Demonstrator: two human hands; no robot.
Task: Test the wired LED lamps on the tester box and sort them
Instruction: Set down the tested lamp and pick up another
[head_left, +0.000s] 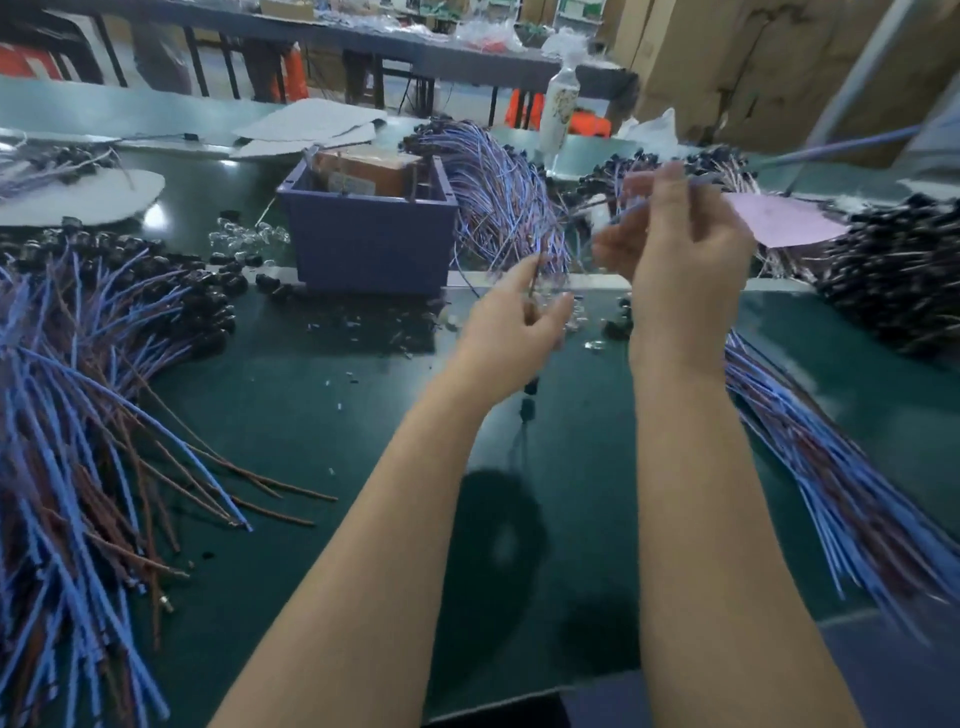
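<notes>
My right hand (680, 244) is raised above the table and pinches a blue wire (841, 148) that stretches up to the right, blurred by motion. My left hand (511, 317) is lower and pinches a brown wire (534, 278); a small black lamp head (529, 410) dangles below it. The purple tester box (370, 228) stands behind and left of my hands. Piles of wired lamps lie at the left (78, 395), behind the box (498, 192) and at the right (831, 467).
A dark green mat (337, 415) covers the table. Loose clear lamp caps (249, 236) and black bits lie near the box. A pink sheet (779, 221) rests on the right pile, a white bottle (558, 111) stands behind, and white sheets (311, 127) lie at the back.
</notes>
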